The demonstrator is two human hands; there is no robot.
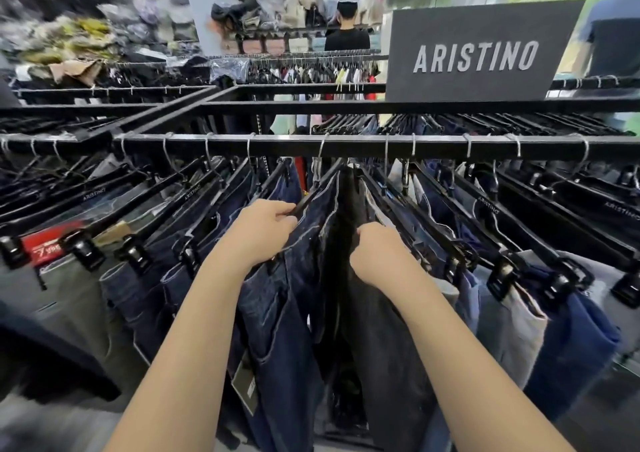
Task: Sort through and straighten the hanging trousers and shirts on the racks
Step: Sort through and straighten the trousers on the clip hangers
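A black rail point(346, 147) runs across the view with several pairs of trousers hanging from black clip hangers. My left hand point(258, 232) grips the black hanger of a dark blue pair of jeans point(277, 313) at the middle. My right hand point(377, 254) holds the waistband of a black pair of trousers point(381, 347) right beside it. A narrow gap shows between the two pairs. Grey and olive trousers point(79, 296) hang to the left, light grey and blue ones point(540, 320) to the right.
A dark ARISTINO sign point(478, 53) stands on the rack top at the right. More racks point(311, 67) and heaps of clothes fill the background. A person in a black shirt point(346, 32) stands beyond them, and another person point(613, 36) is at the far right.
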